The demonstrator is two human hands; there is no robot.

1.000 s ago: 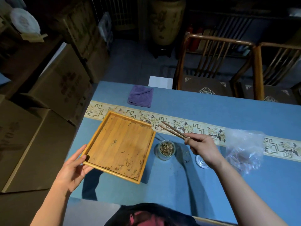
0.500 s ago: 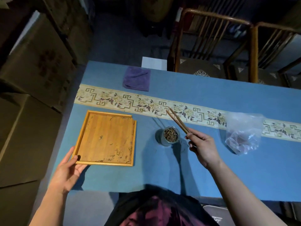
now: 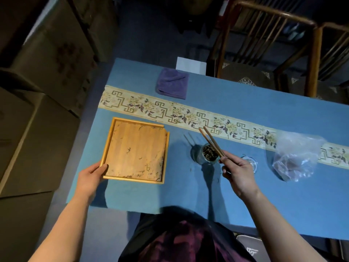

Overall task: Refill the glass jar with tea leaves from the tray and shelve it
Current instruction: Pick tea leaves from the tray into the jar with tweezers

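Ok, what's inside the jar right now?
Dark tea leaves fill the open jar near its rim. The tweezers in the right hand cross over its mouth and cover part of the leaves. Nothing below the top layer is visible.

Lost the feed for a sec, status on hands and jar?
Left hand grips bamboo tray corner; right hand holds wooden tongs above the glass jar. Jar open, holding tea leaves. Lid just right of it. Nothing blocking.

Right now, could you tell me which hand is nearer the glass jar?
Right. The right hand hovers just right of the glass jar; the left hand grips the tray far left.
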